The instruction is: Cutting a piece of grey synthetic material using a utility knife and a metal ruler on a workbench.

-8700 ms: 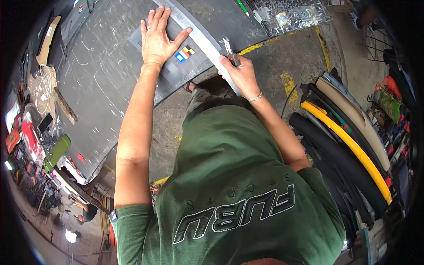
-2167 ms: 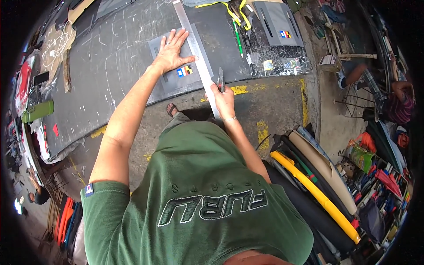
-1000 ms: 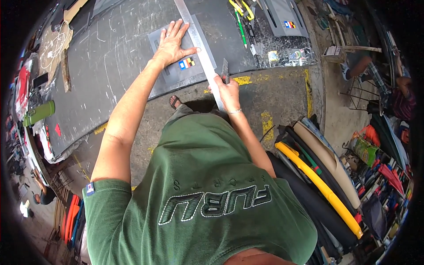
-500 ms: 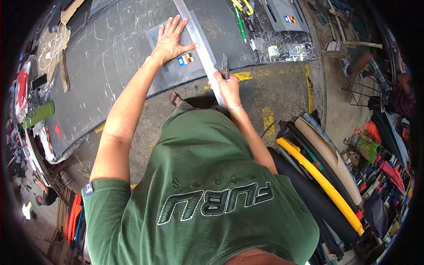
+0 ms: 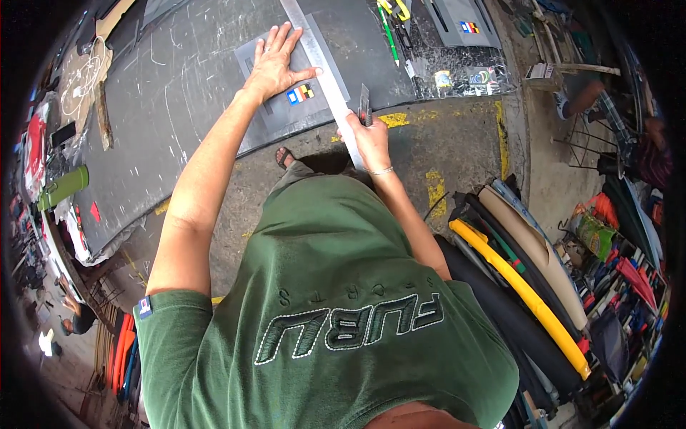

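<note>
The left hand (image 5: 275,70) lies palm-down and splayed, forearm (image 5: 214,154) outstretched; the right hand (image 5: 371,143) is curled.

The top edge crops the upper end of the ruler (image 5: 333,93); I cannot establish where its lower end stops near the wrist. The left hand (image 5: 271,71) covers part of the grey sheet (image 5: 286,119). The right hand (image 5: 372,148) conceals the lower portion of the knife (image 5: 365,100). The yellow object (image 5: 402,10) is cropped above. At lower left, the co-worker (image 5: 82,319) is too small for me to resolve.
</note>
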Action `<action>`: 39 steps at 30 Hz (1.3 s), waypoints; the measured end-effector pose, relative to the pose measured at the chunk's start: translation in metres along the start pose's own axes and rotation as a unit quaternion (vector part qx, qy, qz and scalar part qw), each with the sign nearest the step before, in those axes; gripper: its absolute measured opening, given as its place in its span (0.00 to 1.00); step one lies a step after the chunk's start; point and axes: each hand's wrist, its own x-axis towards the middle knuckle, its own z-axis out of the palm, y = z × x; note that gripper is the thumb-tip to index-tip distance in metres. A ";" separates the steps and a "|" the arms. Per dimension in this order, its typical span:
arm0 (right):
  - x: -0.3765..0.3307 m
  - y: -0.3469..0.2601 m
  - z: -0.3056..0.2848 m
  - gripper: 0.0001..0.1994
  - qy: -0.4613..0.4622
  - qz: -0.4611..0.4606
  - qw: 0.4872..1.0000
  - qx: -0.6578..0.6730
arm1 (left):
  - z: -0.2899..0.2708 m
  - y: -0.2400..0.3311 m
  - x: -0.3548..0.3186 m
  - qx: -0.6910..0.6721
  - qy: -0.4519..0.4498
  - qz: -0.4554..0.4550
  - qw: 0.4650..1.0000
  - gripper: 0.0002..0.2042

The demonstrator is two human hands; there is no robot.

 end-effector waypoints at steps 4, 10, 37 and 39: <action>-0.001 -0.001 0.000 0.13 -0.002 0.006 1.000 -0.011 | -0.001 0.001 0.000 0.001 -0.004 -0.002 1.000 0.56; 0.001 0.002 0.000 0.13 -0.001 0.001 1.000 -0.003 | -0.001 0.001 0.000 0.001 -0.004 -0.005 1.000 0.56; 0.000 0.003 0.002 0.12 0.020 -0.014 1.000 0.003 | 0.001 0.000 0.000 -0.001 0.002 0.002 1.000 0.57; 0.001 0.004 0.002 0.12 0.010 -0.024 0.999 0.021 | 0.000 0.001 0.000 -0.001 0.004 -0.002 1.000 0.57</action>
